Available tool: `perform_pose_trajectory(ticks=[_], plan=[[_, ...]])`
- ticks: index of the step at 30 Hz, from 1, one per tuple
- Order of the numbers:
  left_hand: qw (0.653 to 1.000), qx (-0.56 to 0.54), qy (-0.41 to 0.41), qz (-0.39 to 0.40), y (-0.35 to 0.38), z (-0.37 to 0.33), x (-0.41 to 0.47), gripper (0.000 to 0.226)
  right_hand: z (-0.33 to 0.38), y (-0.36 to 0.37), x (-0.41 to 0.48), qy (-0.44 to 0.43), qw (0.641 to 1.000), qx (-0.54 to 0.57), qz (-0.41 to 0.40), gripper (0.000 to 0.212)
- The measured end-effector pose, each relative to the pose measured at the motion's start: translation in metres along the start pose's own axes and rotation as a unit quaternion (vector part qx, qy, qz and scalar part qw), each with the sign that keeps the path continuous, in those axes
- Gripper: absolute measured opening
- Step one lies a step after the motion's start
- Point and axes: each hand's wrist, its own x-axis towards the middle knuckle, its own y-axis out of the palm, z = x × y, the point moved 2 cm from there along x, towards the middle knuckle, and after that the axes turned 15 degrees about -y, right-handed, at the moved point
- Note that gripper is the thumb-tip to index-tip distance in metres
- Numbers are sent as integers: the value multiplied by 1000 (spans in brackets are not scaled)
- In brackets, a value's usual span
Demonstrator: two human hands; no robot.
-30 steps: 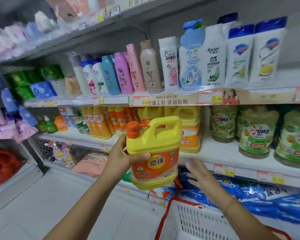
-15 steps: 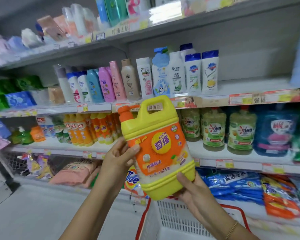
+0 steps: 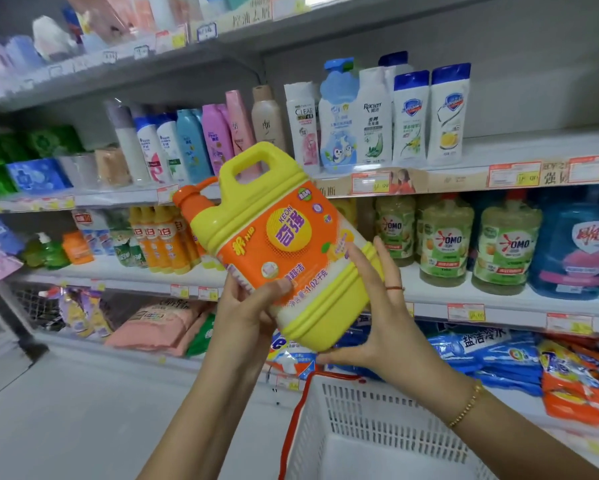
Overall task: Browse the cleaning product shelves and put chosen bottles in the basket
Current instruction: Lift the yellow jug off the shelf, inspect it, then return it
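A big yellow detergent jug [image 3: 284,244] with an orange label, a top handle and an orange cap is held tilted in front of the shelves. My left hand [image 3: 248,313] grips its lower left side, thumb across the label. My right hand [image 3: 374,320] cradles the bottom right corner, fingers up the side and thumb under the base. A white plastic basket [image 3: 370,420] with a red handle hangs below the jug, at the bottom right.
Shampoo bottles [image 3: 370,119] line the upper shelf. Green OMO jugs [image 3: 447,240] and a blue jug [image 3: 578,244] stand on the middle shelf, orange dish-soap bottles [image 3: 159,240] to the left. Blue and orange refill bags [image 3: 499,351] fill the bottom shelf. White floor lies at the lower left.
The jug has been lifted off the shelf, brought toward me and tilted further to the right. My right hand has come under its base and now cradles it.
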Motion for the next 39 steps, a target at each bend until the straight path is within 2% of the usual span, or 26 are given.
perform_pose_trajectory(ticks=[2,5,8,10,12,14,16,18,19,21,24,26,28,30,31,33,35,37,39], plan=[[1000,-13,7,10,-1,-1,-1,79,1,-1,5,-92,985,-148,4,117],[1000,-6,8,24,-3,-1,-4,81,5,6,7,-212,930,-300,-15,104],[998,-14,-4,68,-1,-5,-9,91,16,17,4,-293,883,-363,-56,98],[990,-43,-8,132,3,-9,-14,80,24,16,4,-308,880,-351,-81,93],[981,-80,-16,175,9,-12,-18,75,34,13,8,-308,899,-292,-103,75],[978,-114,-36,173,14,-10,-16,89,47,16,10,-278,925,-225,-125,66],[974,-144,-56,164,16,-5,-12,91,57,20,9,-206,955,-150,-149,75],[979,-129,-66,145,8,3,-5,82,61,21,8,-111,978,-56,-169,89],[984,-107,-61,127,3,6,-1,78,61,20,9,-71,981,1,-178,93],[991,-83,-61,89,-7,11,7,85,51,15,13,-27,975,104,-197,92],[990,-90,-88,61,-15,18,15,102,31,2,22,32,939,267,-214,87],[991,-83,-86,64,-16,18,21,86,18,-1,26,83,868,436,-220,81],[989,-96,-76,88,-15,16,23,77,11,1,28,112,801,550,-210,76],[982,-135,-69,112,-14,11,23,80,10,4,30,111,777,588,-193,88],[979,-152,-63,117,-15,8,22,78,13,4,31,102,786,582,-182,92],[979,-166,-34,110,-22,3,22,65,17,2,34,81,846,503,-156,95],[984,-160,5,83,-31,-3,20,65,19,-3,35,54,906,397,-138,91],[989,-136,40,43,-35,-8,18,82,23,-2,33,3,963,244,-113,76],[993,-96,71,11,-35,-8,15,84,26,9,29,-38,998,33,-37,80]])
